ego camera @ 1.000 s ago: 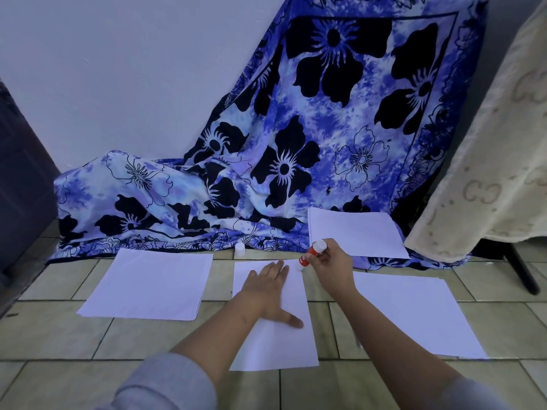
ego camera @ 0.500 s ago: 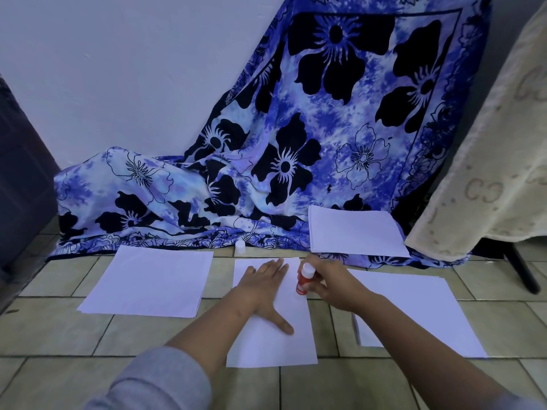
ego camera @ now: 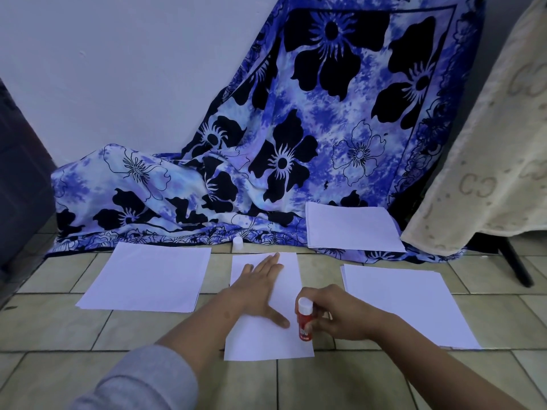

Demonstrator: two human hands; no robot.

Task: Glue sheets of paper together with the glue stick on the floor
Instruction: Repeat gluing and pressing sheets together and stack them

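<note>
Down the right edge of the middle sheet comes the right hand, from the top corner to near the bottom. Blue flowered cloth drapes onto the tiled floor, with a paper stack on its hem. A left sheet and a right pile flank the middle sheet. The left hand presses flat on it, fingers straight. The right hand grasps the red glue stick upright, lower end at the sheet's edge. A white cap stands beside the cloth.
</note>
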